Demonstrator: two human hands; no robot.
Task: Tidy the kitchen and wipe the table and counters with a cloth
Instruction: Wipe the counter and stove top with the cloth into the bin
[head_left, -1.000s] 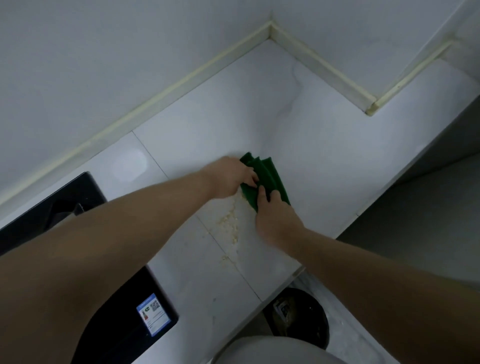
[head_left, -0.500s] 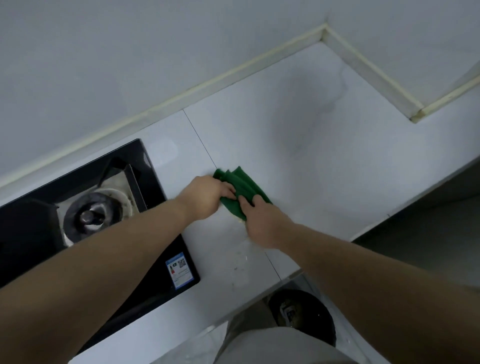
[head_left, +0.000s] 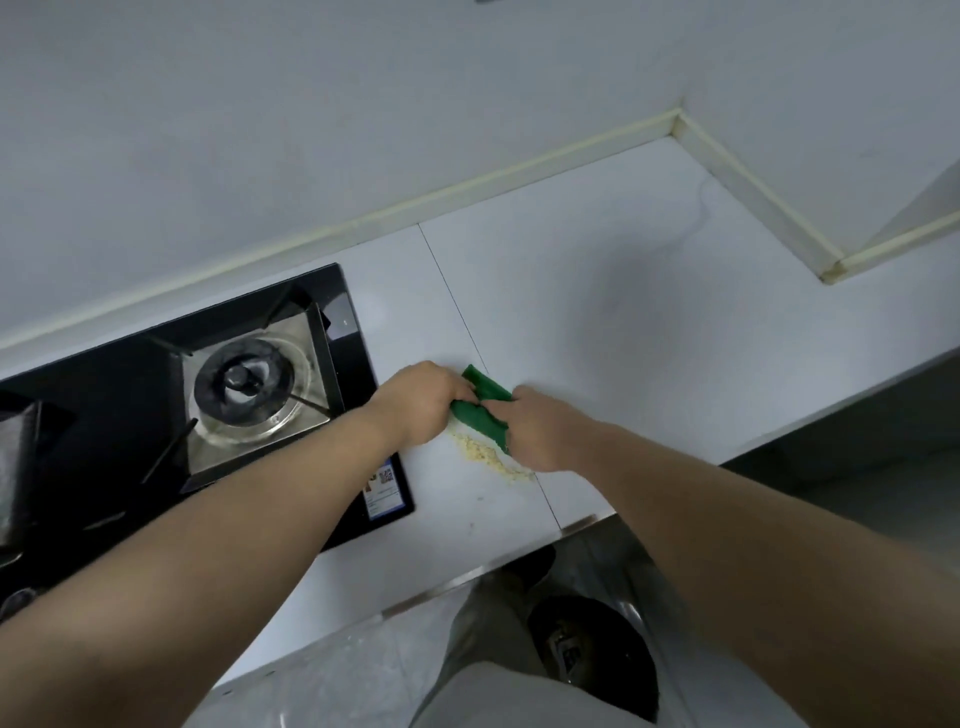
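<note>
My left hand and right hand curl fingers round the folded green cloth, pale yellow crumbs at its six o'clock.

Soft green cloth; smooth, faintly glossy white stone-like counter; glossy black glass hob.

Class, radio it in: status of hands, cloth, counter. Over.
Both gripping cloth: left hand, right hand. Cloth down on counter, crumbs at its near edge. Close on left, stove, not blocking.
</note>
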